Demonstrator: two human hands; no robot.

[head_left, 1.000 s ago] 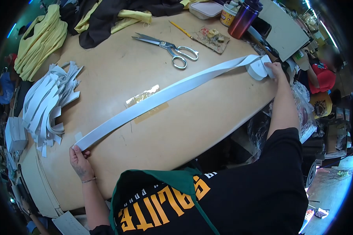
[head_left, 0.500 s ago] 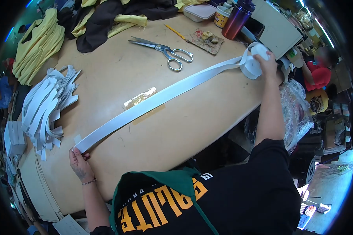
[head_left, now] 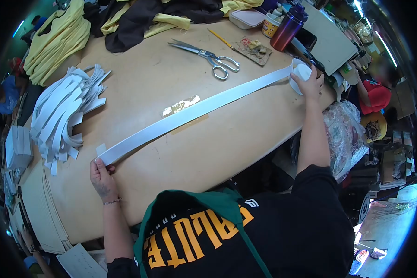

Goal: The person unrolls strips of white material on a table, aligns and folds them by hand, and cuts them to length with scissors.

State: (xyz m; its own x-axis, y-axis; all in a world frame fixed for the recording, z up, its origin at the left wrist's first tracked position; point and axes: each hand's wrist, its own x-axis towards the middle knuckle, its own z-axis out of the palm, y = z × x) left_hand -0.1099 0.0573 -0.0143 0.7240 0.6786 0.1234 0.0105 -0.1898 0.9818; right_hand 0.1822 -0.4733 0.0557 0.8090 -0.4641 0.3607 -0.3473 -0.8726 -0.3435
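Note:
A long white elastic band (head_left: pixel 190 115) stretches diagonally over the table, from lower left to upper right. My left hand (head_left: pixel 103 180) pinches its near end between thumb and fingers, beside a small pale piece of tape on the tabletop. At the far end, my right hand (head_left: pixel 310 84) grips the white roll (head_left: pixel 302 72) that the band comes off. Under the middle of the band lies a strip of shiny gold tape (head_left: pixel 180 106), partly covered. Left of the band is a heap of cut white strips (head_left: pixel 69 111).
Large scissors (head_left: pixel 213 60) lie beyond the band on the table (head_left: pixel 143 88). Farther back are a pencil (head_left: pixel 221 39), a stained cardboard piece (head_left: pixel 254 50), a purple-red bottle (head_left: pixel 288 28), a tub and yellow and black cloth (head_left: pixel 58 41). A person in red (head_left: pixel 376 96) is at far right.
The band looks straighter and tauter, its slack loop by the roll gone. My right hand has shifted its hold on the roll. The whole view has moved slightly.

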